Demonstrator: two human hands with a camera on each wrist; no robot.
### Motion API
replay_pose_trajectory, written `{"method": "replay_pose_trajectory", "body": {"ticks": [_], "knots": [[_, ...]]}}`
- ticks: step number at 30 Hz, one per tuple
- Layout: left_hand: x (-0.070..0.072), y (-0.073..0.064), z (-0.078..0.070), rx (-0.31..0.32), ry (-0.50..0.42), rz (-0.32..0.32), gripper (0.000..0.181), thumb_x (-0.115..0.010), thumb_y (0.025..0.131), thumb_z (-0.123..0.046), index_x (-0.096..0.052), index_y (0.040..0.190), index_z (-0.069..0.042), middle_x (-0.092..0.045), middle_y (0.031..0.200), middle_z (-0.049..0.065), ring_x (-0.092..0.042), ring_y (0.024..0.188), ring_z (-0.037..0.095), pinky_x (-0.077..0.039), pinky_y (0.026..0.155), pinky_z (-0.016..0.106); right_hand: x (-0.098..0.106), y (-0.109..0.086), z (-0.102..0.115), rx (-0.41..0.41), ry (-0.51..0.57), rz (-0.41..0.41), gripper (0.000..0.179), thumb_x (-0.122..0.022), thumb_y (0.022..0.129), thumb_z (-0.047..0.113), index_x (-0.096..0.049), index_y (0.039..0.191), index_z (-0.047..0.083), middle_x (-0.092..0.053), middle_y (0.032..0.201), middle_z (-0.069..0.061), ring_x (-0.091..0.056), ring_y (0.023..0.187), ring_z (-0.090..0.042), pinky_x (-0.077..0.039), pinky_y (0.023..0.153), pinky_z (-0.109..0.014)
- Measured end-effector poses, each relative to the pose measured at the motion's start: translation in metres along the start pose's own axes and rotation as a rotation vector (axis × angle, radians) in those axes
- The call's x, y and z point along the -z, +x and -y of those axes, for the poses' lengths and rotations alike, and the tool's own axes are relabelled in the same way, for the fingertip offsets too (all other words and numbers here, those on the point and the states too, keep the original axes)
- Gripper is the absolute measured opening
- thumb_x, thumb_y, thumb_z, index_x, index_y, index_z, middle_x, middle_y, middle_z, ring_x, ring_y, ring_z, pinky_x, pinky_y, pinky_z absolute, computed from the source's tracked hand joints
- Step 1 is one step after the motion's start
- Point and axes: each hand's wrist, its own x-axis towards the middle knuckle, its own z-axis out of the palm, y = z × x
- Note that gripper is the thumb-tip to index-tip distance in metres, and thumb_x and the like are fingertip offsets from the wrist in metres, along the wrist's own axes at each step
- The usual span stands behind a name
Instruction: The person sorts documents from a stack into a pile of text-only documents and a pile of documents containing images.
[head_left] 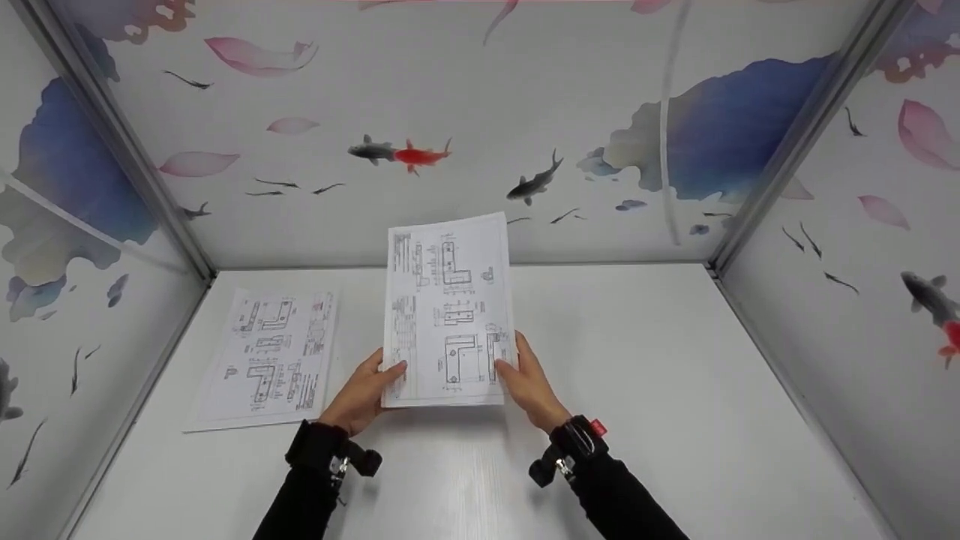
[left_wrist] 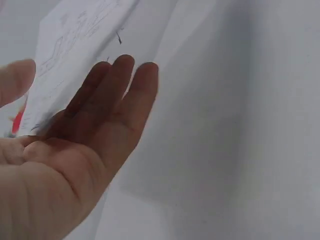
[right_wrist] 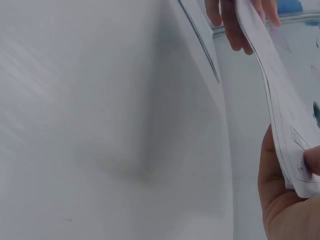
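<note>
A thin stack of printed technical drawings [head_left: 450, 307] is held up above the table between both hands, its printed side facing the head camera. My left hand [head_left: 358, 390] grips its lower left edge, thumb over the front and fingers behind. At the lower right edge, my right hand [head_left: 531, 381] pinches the stack the same way. The right wrist view shows the sheets [right_wrist: 280, 100] edge-on, slightly bowed, with the right thumb [right_wrist: 313, 160] pressed on the printed face. In the left wrist view, the left fingers [left_wrist: 117, 100] extend behind the sheets [left_wrist: 75, 50].
Another stack of drawings [head_left: 266, 360] lies on the left of the white table [head_left: 637, 375]. Printed panels with fish and petals enclose the table at the back [head_left: 465, 90], left and right, joined by metal corner posts [head_left: 795, 127].
</note>
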Motion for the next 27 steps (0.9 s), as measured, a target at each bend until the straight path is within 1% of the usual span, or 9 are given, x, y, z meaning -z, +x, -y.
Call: {"method": "replay_pose_trajectory", "body": {"ticks": [2, 4, 7, 10, 12, 14, 17, 22, 27], "knots": [[-0.004, 0.002, 0.002, 0.008, -0.005, -0.054, 0.043, -0.048, 0.104, -0.027, -0.039, 0.146, -0.020, -0.068, 0.119, 0.009, -0.069, 0.100, 0.022, -0.056, 0.077, 0.034, 0.000, -0.001, -0.001, 0.016, 0.000, 0.007, 0.056, -0.046, 0.099, 0.006, -0.030, 0.151, 0.017, -0.054, 0.132, -0.008, -0.049, 0.119, -0.026, -0.032, 0.107, -0.046], [-0.010, 0.004, 0.004, -0.014, 0.018, -0.107, 0.042, -0.046, 0.105, -0.029, -0.040, 0.145, -0.020, -0.068, 0.118, 0.009, -0.069, 0.099, 0.021, -0.055, 0.077, 0.032, 0.000, -0.002, -0.001, 0.025, 0.007, 0.007, 0.053, -0.046, 0.098, 0.006, -0.033, 0.148, 0.017, -0.054, 0.130, -0.007, -0.047, 0.121, -0.025, -0.029, 0.108, -0.046], [-0.020, 0.006, 0.007, -0.074, 0.106, -0.191, 0.043, -0.045, 0.105, -0.031, -0.039, 0.146, -0.020, -0.067, 0.116, 0.008, -0.067, 0.098, 0.019, -0.053, 0.078, 0.031, -0.001, -0.002, -0.002, 0.027, 0.023, 0.016, 0.049, -0.045, 0.097, 0.006, -0.036, 0.144, 0.018, -0.056, 0.123, -0.008, -0.050, 0.111, -0.025, -0.034, 0.100, -0.041], [-0.026, 0.008, 0.009, -0.128, 0.185, -0.272, 0.041, -0.046, 0.104, -0.028, -0.040, 0.144, -0.020, -0.065, 0.116, 0.006, -0.064, 0.099, 0.019, -0.050, 0.081, 0.031, -0.001, -0.002, -0.001, 0.013, 0.028, 0.021, 0.050, -0.046, 0.097, 0.006, -0.035, 0.143, 0.020, -0.057, 0.120, -0.005, -0.051, 0.106, -0.021, -0.036, 0.095, -0.035], [-0.029, 0.009, 0.009, -0.156, 0.201, -0.303, 0.040, -0.046, 0.104, -0.024, -0.041, 0.143, -0.022, -0.065, 0.117, 0.005, -0.063, 0.100, 0.019, -0.049, 0.082, 0.032, -0.002, -0.002, -0.001, 0.003, 0.037, 0.026, 0.051, -0.046, 0.097, 0.006, -0.033, 0.144, 0.021, -0.057, 0.121, -0.005, -0.052, 0.106, -0.020, -0.038, 0.093, -0.034], [-0.030, 0.010, 0.008, -0.177, 0.198, -0.300, 0.041, -0.046, 0.104, -0.020, -0.041, 0.144, -0.024, -0.065, 0.118, 0.004, -0.064, 0.100, 0.020, -0.050, 0.082, 0.033, -0.002, -0.002, -0.002, -0.003, 0.045, 0.029, 0.052, -0.046, 0.098, 0.007, -0.031, 0.145, 0.021, -0.057, 0.123, -0.006, -0.053, 0.107, -0.020, -0.038, 0.093, -0.034], [-0.031, 0.010, 0.007, -0.196, 0.180, -0.265, 0.043, -0.045, 0.104, -0.017, -0.038, 0.147, -0.024, -0.066, 0.118, 0.007, -0.067, 0.098, 0.022, -0.053, 0.078, 0.034, 0.000, -0.001, -0.004, -0.010, 0.057, 0.034, 0.053, -0.046, 0.100, 0.008, -0.027, 0.148, 0.021, -0.056, 0.126, -0.008, -0.053, 0.111, -0.023, -0.037, 0.097, -0.036], [-0.029, 0.008, 0.007, -0.179, 0.165, -0.242, 0.046, -0.045, 0.104, -0.016, -0.035, 0.149, -0.021, -0.067, 0.118, 0.012, -0.068, 0.094, 0.023, -0.054, 0.074, 0.033, 0.000, -0.001, -0.006, -0.016, 0.053, 0.030, 0.056, -0.044, 0.100, 0.004, -0.025, 0.151, 0.017, -0.051, 0.135, -0.008, -0.044, 0.127, -0.024, -0.027, 0.112, -0.045], [-0.028, 0.006, 0.009, -0.151, 0.159, -0.199, 0.050, -0.046, 0.104, -0.016, -0.031, 0.151, -0.018, -0.064, 0.122, 0.014, -0.068, 0.096, 0.023, -0.055, 0.077, 0.036, 0.000, 0.000, -0.005, -0.039, 0.073, -0.003, 0.057, -0.044, 0.098, 0.001, -0.027, 0.151, 0.014, -0.051, 0.136, -0.009, -0.045, 0.124, -0.025, -0.030, 0.109, -0.043]]}}
